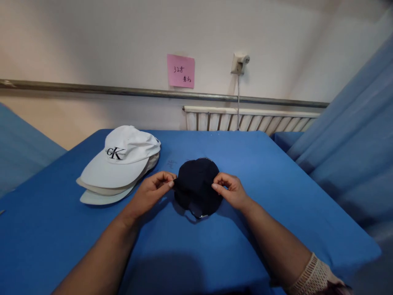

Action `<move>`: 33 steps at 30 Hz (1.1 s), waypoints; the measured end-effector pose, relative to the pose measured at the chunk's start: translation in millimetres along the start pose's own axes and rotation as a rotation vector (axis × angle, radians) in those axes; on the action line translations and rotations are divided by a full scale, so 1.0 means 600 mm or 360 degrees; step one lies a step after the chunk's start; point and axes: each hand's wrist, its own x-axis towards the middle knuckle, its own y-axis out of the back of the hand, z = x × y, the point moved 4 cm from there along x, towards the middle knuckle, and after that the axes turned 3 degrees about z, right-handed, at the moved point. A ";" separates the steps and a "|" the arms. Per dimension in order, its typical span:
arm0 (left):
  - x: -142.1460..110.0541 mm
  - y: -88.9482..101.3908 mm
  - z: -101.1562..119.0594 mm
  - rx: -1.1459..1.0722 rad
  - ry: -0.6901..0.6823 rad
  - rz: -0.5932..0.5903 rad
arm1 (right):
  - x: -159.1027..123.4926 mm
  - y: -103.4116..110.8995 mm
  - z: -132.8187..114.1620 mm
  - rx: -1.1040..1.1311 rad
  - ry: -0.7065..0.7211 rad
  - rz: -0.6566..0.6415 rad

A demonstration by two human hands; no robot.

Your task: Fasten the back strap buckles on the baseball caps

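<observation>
A dark navy cap (pixel 196 186) lies on the blue table (pixel 245 164) in front of me, its back strap toward me. My left hand (pixel 153 190) pinches the cap's left edge with thumb and fingers closed. My right hand (pixel 230 189) pinches its right edge the same way. Both forearms reach in from the bottom of the view.
A stack of white caps (pixel 119 166), the top one with black letters, sits to the left of the navy cap. Behind the table are a wall rail, a pink note (pixel 181 71), a socket with a cord and a radiator (pixel 251 121). Blue cloth hangs at right.
</observation>
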 end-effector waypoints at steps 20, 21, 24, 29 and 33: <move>-0.052 -0.030 0.035 0.0973 0.0084 -0.0410 | -0.004 -0.003 -0.011 -0.0301 0.0172 -0.0057; -0.057 -0.038 0.036 0.1084 0.0043 -0.0375 | -0.004 -0.004 -0.011 -0.0310 0.0171 -0.0061; -0.066 -0.055 0.034 0.1224 -0.0038 -0.0261 | -0.004 -0.005 -0.011 -0.0329 0.0168 -0.0065; -0.066 -0.050 0.019 0.0640 0.0184 -0.0416 | -0.004 -0.004 -0.008 -0.0324 0.0172 -0.0055; -0.061 -0.040 0.003 0.0180 0.0393 -0.0744 | -0.005 -0.008 -0.004 -0.0371 0.0184 -0.0091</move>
